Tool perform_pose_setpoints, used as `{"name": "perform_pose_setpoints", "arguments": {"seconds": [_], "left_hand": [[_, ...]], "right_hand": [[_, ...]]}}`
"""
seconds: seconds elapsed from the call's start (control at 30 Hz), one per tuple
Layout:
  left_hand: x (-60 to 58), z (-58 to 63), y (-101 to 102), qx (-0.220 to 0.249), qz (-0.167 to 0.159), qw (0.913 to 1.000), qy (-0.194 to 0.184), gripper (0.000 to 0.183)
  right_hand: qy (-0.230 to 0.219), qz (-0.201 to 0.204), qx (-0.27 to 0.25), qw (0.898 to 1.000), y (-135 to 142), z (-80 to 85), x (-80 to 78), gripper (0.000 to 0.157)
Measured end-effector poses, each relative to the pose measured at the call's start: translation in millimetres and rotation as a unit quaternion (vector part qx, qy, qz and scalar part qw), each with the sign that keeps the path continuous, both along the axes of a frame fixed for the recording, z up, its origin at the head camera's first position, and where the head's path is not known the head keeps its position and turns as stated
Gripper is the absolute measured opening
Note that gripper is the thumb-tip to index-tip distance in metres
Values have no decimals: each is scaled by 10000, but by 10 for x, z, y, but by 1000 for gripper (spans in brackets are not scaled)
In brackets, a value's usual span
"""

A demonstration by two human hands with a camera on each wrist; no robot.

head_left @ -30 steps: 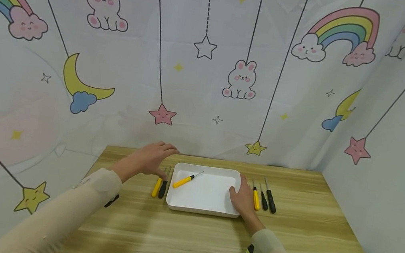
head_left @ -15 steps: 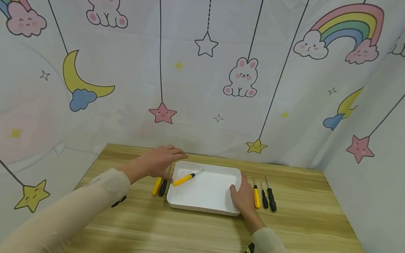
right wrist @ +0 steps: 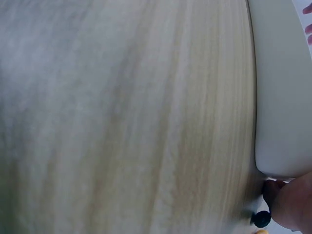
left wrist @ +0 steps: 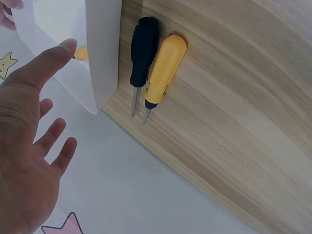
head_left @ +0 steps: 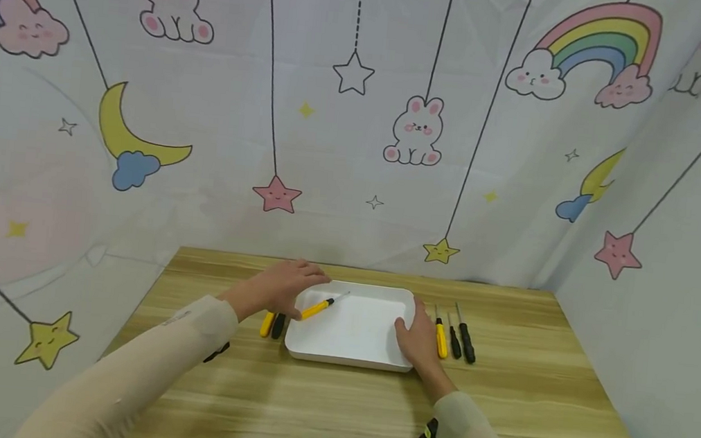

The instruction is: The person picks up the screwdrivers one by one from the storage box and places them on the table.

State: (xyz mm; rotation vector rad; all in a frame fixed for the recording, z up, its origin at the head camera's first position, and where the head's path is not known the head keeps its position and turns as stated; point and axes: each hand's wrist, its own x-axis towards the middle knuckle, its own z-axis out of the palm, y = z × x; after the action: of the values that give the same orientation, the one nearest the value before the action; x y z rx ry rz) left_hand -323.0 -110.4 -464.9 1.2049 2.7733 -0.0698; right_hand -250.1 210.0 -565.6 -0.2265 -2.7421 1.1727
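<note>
A shallow white tray (head_left: pixel 356 331) lies on the table, with a yellow-handled screwdriver (head_left: pixel 316 309) inside it at the left. My right hand (head_left: pixel 420 340) grips the tray's right end, its thumb over the inner side and its fingers around the outside. Over the left end hovers my left hand (head_left: pixel 282 288), fingers spread and holding nothing. In the left wrist view its thumb reaches past the tray's rim, near the screwdriver inside. Beside the tray's left end lie a black screwdriver (left wrist: pixel 145 51) and a yellow screwdriver (left wrist: pixel 167 66), partly hidden by the left hand in the head view.
Right of the tray lie a yellow screwdriver (head_left: pixel 442 340), a small black screwdriver (head_left: pixel 455 344) and a longer black screwdriver (head_left: pixel 467 344). A printed cloth (head_left: pixel 219 221) hangs behind the wooden table (head_left: pixel 333 412) and along its right side.
My left hand has moved right, from above the loose screwdrivers on the left to the tray's left end. The right hand keeps its place on the tray.
</note>
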Motion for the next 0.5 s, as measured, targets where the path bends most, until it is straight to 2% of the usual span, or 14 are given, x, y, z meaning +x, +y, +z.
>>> {"name": "perform_pose_setpoints", "arguments": {"seconds": [0.3, 0.5], "left_hand": [[-28, -131, 38, -184, -118, 9997, 51, 89], [-21, -139, 102, -414, -138, 9990, 10, 85]], "right_hand": [[-10, -7, -49, 10000, -8, 14, 5, 71], [-26, -26, -44, 10000, 6, 17, -3, 71]]}}
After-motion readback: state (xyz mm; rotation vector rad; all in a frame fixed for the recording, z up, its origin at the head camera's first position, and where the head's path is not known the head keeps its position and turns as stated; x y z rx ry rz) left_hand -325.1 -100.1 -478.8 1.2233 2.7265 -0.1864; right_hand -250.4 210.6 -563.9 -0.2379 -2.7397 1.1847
